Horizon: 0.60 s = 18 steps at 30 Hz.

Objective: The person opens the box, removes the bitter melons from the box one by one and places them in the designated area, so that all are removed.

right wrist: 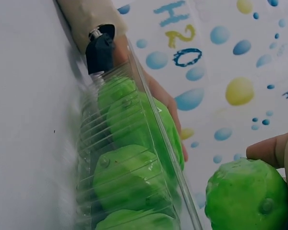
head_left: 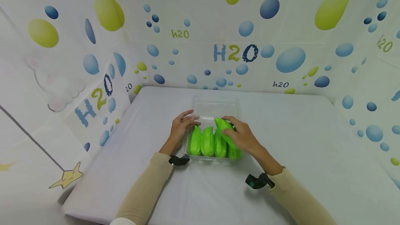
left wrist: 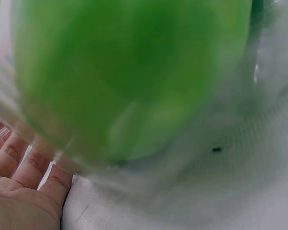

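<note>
A clear plastic container (head_left: pixel 215 112) lies open on the white table, its lid folded back toward the wall. Three green chayote-like fruits (head_left: pixel 207 142) lie side by side in it; they also show through the container wall (right wrist: pixel 134 158). My right hand (head_left: pixel 242 135) grips a further green fruit (head_left: pixel 225 127) at the container's right end, tilted over the others; that fruit (right wrist: pixel 247 196) fills the lower right of the right wrist view. My left hand (head_left: pixel 182 125) rests on the container's left rim with fingers straight. The left wrist view is a blur of green fruit (left wrist: pixel 129 76) and palm (left wrist: pixel 19 191).
The white tablecloth (head_left: pixel 312 148) spreads wide on all sides of the container. Bubble-patterned "H2O" walls (head_left: pixel 234 53) close the back and both sides. The table's left edge (head_left: pixel 93 162) drops off beside a star decoration.
</note>
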Each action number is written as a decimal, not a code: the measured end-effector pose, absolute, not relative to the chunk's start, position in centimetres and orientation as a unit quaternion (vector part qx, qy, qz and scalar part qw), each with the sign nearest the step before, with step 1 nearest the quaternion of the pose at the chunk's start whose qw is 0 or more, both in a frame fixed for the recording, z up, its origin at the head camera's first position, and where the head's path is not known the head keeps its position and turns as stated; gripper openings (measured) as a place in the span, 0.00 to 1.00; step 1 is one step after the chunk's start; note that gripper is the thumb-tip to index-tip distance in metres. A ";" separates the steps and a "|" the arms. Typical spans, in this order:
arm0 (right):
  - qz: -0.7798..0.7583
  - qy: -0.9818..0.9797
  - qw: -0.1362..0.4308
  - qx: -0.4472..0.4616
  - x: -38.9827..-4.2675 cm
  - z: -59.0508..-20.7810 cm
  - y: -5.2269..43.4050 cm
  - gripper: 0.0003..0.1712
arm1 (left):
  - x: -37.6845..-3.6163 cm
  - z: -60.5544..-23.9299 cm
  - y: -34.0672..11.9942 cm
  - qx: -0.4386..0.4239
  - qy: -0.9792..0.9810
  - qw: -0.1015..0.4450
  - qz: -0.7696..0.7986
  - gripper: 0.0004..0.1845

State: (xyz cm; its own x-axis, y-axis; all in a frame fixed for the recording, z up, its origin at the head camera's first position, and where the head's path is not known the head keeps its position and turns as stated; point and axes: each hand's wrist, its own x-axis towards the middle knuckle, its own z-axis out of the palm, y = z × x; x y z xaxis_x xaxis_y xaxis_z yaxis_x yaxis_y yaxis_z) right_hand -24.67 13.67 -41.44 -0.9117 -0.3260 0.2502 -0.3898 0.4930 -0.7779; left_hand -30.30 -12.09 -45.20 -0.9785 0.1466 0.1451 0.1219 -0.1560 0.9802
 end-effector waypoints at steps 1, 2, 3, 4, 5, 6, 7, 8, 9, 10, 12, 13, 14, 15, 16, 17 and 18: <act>0.462 -0.862 0.039 0.205 -24.7 -41.4 13.7 0.22 | -30.3 -45.1 -12.0 0.102 0.651 0.008 0.753 0.22; 0.467 -0.860 0.044 0.204 -24.8 -41.3 13.8 0.22 | -30.4 -45.1 -12.0 0.102 0.652 0.007 0.751 0.22; 0.470 -0.858 0.047 0.203 -24.9 -41.3 13.9 0.23 | -30.4 -45.0 -12.0 0.102 0.653 0.006 0.750 0.22; 0.474 -0.856 0.049 0.201 -24.9 -41.3 13.9 0.23 | -30.4 -45.1 -12.0 0.101 0.653 0.006 0.750 0.22; 0.478 -0.854 0.051 0.198 -24.9 -41.4 13.9 0.23 | -30.4 -45.2 -12.0 0.100 0.653 0.005 0.751 0.22; 0.480 -0.853 0.054 0.197 -25.0 -41.4 13.9 0.23 | -30.4 -45.3 -12.1 0.100 0.652 0.005 0.752 0.22; 0.484 -0.851 0.059 0.196 -25.0 -41.4 13.9 0.23 | -30.4 -45.4 -12.1 0.101 0.651 0.004 0.752 0.22; 0.488 -0.848 0.064 0.195 -25.1 -41.4 14.0 0.23 | -30.5 -45.4 -12.2 0.103 0.650 0.003 0.753 0.22; 0.492 -0.846 0.069 0.193 -25.1 -41.4 14.0 0.23 | -30.6 -45.6 -12.2 0.104 0.648 0.003 0.754 0.22; 0.493 -0.845 0.075 0.193 -25.1 -41.4 14.1 0.23 | -30.8 -45.8 -12.3 0.105 0.646 0.003 0.756 0.22; 0.499 -0.840 0.087 0.193 -25.2 -41.3 14.3 0.23 | -31.1 -46.2 -12.3 0.109 0.644 -0.001 0.757 0.23; 0.502 -0.837 0.093 0.194 -25.3 -41.3 14.4 0.23 | -31.3 -46.4 -12.3 0.110 0.645 -0.003 0.756 0.23; 0.505 -0.835 0.099 0.196 -25.4 -41.3 14.5 0.23 | -31.5 -46.6 -12.4 0.110 0.647 -0.006 0.755 0.23; 0.506 -0.833 0.103 0.197 -25.4 -41.3 14.5 0.23 | -31.6 -46.8 -12.4 0.110 0.647 -0.006 0.754 0.24; 0.506 -0.832 0.108 0.200 -25.5 -41.4 14.6 0.23 | -31.6 -47.0 -12.4 0.108 0.647 -0.006 0.755 0.24; 0.507 -0.831 0.110 0.201 -25.5 -41.4 14.7 0.23 | -31.6 -47.1 -12.4 0.107 0.649 -0.005 0.753 0.24; 0.505 -0.831 0.114 0.203 -25.6 -41.4 14.8 0.23 | -31.6 -47.1 -12.4 0.106 0.650 -0.004 0.752 0.24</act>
State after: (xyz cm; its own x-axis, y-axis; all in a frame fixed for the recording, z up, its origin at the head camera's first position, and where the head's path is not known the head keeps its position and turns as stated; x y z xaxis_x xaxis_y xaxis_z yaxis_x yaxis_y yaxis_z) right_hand -25.58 14.79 -41.39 -0.8914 -0.2226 0.3947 -0.4529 0.4077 -0.7929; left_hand -31.56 -12.37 -47.08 -0.9774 0.1323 0.1647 0.1439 -0.1540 0.9775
